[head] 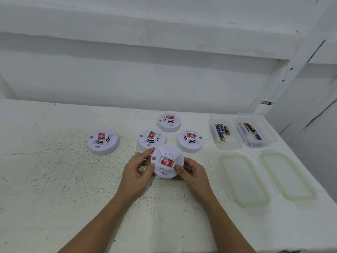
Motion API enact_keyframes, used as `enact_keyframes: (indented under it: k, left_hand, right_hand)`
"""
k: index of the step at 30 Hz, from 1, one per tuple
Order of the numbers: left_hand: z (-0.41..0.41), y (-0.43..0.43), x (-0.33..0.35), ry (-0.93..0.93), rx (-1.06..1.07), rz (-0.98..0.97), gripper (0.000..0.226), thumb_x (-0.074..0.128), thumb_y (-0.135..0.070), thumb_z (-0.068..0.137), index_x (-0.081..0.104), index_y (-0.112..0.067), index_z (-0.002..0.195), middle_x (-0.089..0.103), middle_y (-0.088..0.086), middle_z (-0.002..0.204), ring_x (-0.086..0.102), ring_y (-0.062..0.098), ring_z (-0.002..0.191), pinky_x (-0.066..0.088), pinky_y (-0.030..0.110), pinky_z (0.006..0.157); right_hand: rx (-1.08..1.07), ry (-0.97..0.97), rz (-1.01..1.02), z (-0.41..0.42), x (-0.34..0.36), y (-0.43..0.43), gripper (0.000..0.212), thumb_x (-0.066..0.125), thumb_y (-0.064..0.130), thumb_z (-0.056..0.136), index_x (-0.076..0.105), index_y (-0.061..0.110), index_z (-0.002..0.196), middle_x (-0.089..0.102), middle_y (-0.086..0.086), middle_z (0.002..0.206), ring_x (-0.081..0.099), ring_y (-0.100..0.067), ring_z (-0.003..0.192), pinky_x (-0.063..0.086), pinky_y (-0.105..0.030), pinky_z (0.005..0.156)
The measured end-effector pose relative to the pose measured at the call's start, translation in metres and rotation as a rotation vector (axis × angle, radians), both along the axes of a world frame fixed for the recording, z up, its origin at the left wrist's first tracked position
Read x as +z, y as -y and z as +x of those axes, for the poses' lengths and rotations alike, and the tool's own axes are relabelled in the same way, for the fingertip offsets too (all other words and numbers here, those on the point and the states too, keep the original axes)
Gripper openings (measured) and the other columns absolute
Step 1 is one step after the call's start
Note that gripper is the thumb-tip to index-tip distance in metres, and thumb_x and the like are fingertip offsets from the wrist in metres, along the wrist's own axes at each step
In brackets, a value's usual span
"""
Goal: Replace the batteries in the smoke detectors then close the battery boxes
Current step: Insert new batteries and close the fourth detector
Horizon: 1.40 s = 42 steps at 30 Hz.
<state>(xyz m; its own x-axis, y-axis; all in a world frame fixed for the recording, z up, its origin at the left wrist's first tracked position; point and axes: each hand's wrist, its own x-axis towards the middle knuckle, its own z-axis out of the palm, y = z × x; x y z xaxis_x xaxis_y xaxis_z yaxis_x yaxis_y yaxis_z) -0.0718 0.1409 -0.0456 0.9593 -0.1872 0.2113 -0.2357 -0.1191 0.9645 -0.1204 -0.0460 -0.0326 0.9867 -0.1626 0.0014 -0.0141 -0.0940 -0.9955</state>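
- The held smoke detector sits between both hands, just above the white table, in front of four others.
- Left hand fingers curl closed on its left rim.
- Right hand grips its right rim, thumb on top.

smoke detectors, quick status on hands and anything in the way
Left hand and right hand both gripping one smoke detector, face up. Four other detectors on table. Nothing blocking; battery boxes open at right.
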Motion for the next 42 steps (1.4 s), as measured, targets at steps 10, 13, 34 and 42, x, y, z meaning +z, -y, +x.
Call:
enact_keyframes:
  k: [10,13,34,42]
  left_hand:
    - [-0.001,0.001,0.002,-0.006,0.015,-0.016,0.043,0.058,-0.021,0.086,0.059,-0.025,0.128,0.059,-0.002,0.104,0.058,0.024,0.096,0.057,0.051,0.07]
    - [-0.002,0.001,0.002,-0.006,0.01,-0.02,0.042,0.058,-0.023,0.086,0.059,-0.026,0.128,0.059,-0.003,0.105,0.059,0.024,0.096,0.057,0.051,0.07]
    - [0.002,0.0,0.01,0.023,0.047,-0.045,0.037,0.06,-0.041,0.081,0.065,-0.036,0.117,0.063,-0.005,0.098,0.061,0.016,0.09,0.058,0.032,0.068]
    - [0.091,-0.033,0.067,0.096,0.141,0.068,0.029,0.062,-0.023,0.091,0.062,-0.031,0.119,0.064,-0.008,0.105,0.064,0.004,0.091,0.058,0.025,0.074]
  right_hand:
    - [-0.004,-0.005,-0.002,0.0,0.0,0.0,0.027,0.063,0.021,0.09,0.065,0.015,0.116,0.073,0.0,0.105,0.069,-0.016,0.098,0.058,-0.039,0.082]
    - [-0.004,-0.005,-0.007,-0.001,0.0,-0.001,0.027,0.063,0.021,0.09,0.065,0.015,0.116,0.073,0.001,0.104,0.069,-0.016,0.097,0.058,-0.037,0.081]
    - [0.022,-0.041,0.071,0.01,0.016,-0.007,0.035,0.065,0.01,0.083,0.059,0.018,0.116,0.074,-0.005,0.098,0.071,-0.022,0.089,0.059,-0.037,0.07]
    - [0.044,0.002,-0.117,0.11,0.073,-0.039,0.036,0.07,0.015,0.081,0.06,0.017,0.116,0.066,-0.003,0.101,0.068,-0.016,0.084,0.06,-0.036,0.069]
